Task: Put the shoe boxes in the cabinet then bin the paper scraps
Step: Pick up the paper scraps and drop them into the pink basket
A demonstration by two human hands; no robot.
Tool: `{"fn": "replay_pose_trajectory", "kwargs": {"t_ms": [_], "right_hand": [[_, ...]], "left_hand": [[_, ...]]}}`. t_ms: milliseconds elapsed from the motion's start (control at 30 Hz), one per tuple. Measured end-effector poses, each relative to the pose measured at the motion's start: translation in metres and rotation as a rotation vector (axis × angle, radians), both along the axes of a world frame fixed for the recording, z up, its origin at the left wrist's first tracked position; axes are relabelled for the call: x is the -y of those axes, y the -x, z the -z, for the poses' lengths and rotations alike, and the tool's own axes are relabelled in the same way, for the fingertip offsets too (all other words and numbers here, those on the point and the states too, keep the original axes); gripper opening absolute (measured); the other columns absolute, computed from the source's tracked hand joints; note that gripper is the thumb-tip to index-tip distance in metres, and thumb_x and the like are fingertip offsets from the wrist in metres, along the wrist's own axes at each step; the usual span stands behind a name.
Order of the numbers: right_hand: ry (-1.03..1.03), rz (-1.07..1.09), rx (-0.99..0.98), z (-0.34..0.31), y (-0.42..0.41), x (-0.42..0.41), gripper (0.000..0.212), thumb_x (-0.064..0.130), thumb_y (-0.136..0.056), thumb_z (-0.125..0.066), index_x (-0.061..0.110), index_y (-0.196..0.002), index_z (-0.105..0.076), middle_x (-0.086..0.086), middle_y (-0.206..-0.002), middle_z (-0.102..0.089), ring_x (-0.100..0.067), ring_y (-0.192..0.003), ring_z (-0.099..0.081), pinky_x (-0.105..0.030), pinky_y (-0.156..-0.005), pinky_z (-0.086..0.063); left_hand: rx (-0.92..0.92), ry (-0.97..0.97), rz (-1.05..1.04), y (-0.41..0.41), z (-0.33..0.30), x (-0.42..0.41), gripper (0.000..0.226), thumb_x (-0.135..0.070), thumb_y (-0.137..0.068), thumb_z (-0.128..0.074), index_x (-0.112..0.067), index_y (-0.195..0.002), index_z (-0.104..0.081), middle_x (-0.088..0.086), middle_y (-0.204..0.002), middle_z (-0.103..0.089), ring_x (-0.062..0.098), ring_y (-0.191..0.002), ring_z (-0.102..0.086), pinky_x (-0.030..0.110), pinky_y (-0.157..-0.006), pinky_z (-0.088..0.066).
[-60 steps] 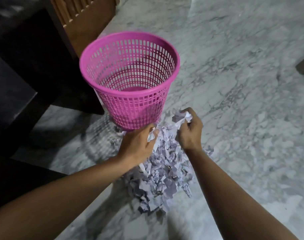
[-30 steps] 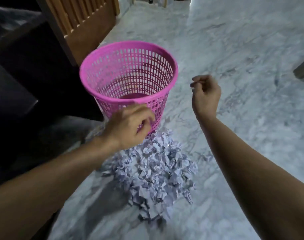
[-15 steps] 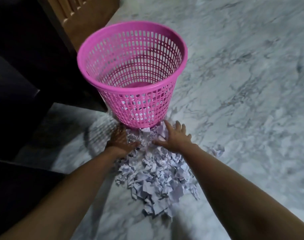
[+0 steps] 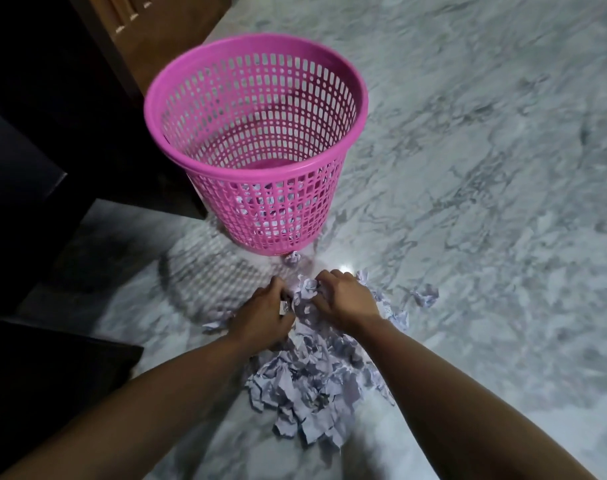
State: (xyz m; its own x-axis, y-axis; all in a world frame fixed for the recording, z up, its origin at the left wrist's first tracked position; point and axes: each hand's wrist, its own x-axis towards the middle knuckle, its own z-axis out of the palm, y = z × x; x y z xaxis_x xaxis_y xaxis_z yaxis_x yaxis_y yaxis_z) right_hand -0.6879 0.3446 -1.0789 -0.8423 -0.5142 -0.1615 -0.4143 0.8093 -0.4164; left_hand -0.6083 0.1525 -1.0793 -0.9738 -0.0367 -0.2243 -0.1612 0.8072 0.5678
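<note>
We have both hands down in the far end of the paper scraps (image 4: 309, 379): our left hand (image 4: 264, 315) curls its fingers into the crumpled pieces, and our right hand (image 4: 343, 299) does the same just beside it, a wad of scraps pinched between the two grips. The rest of the heap trails back from our hands toward us, between our forearms, and a few loose pieces (image 4: 425, 296) lie apart to the right of the right grip. Just beyond our fingertips stands the pink bin (image 4: 205, 181), upright, its rim open, with some scraps showing through the lattice at its bottom; one crumpled ball (image 4: 292, 259) lies at its base. To the right of our hands the marble floor (image 4: 485, 202) runs wide and bare. To the left the room is tighter: dark furniture (image 4: 35, 150) edges in close, and a wooden panel (image 4: 170, 32) rises behind the bin.
</note>
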Motion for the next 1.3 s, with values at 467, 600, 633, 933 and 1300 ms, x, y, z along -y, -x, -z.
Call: {"fn": "replay_pose_trajectory", "kwargs": {"t_ms": [467,600,633,933,1300], "right_hand": [[0.576,0.364,0.056,-0.066,0.002,-0.010,0.013,0.035,-0.079,-0.058,0.023,-0.077,-0.063,0.001,-0.069,-0.067,-0.020,-0.067,-0.065,-0.041,-0.068,-0.056],[0.907,0.473,0.076,-0.116,0.020,-0.001,0.019,0.007,-0.086,-0.059,0.005,-0.067,-0.061,-0.007,-0.061,-0.060,-0.018,-0.054,-0.055,-0.036,-0.055,-0.049],[0.986,0.468,0.061,-0.135,0.024,0.004,0.019,0.000,-0.087,-0.057,-0.003,-0.068,-0.060,-0.010,-0.061,-0.057,-0.015,-0.053,-0.052,-0.030,-0.052,-0.045],[1.494,0.315,-0.286,-0.322,0.077,0.070,0.020,-0.001,-0.087,-0.053,-0.010,-0.068,-0.055,-0.010,-0.068,-0.053,-0.012,-0.065,-0.047,-0.023,-0.062,-0.041],[0.076,0.048,-0.138,-0.280,0.147,0.107,0.059,0.047,-0.100,-0.060,0.011,-0.146,-0.051,-0.015,-0.142,-0.061,-0.033,-0.128,-0.060,-0.039,-0.108,-0.047]], "left_hand": [[-0.171,0.116,0.068,0.006,-0.050,-0.002,0.016,-0.023,-0.090,-0.047,-0.023,-0.075,-0.040,-0.009,-0.082,-0.039,0.017,-0.076,-0.046,0.034,-0.059,-0.031],[-0.254,-0.020,-0.039,0.009,-0.081,0.000,0.025,-0.022,-0.090,-0.045,-0.016,-0.067,-0.040,-0.006,-0.065,-0.044,0.017,-0.057,-0.047,0.033,-0.051,-0.031],[-0.311,-0.071,-0.044,0.009,-0.091,0.000,0.027,-0.025,-0.088,-0.042,-0.012,-0.065,-0.040,-0.001,-0.061,-0.046,0.020,-0.054,-0.047,0.038,-0.049,-0.034],[-1.019,-0.467,-0.193,0.069,-0.283,0.019,0.032,-0.012,-0.083,-0.040,-0.030,-0.059,-0.028,-0.012,-0.051,-0.035,-0.003,-0.052,-0.032,0.027,-0.052,-0.022],[0.094,0.477,-0.120,0.172,-0.270,0.060,0.014,-0.013,-0.091,-0.061,-0.006,-0.100,-0.070,0.013,-0.096,-0.068,0.028,-0.080,-0.064,0.034,-0.071,-0.050]]}}
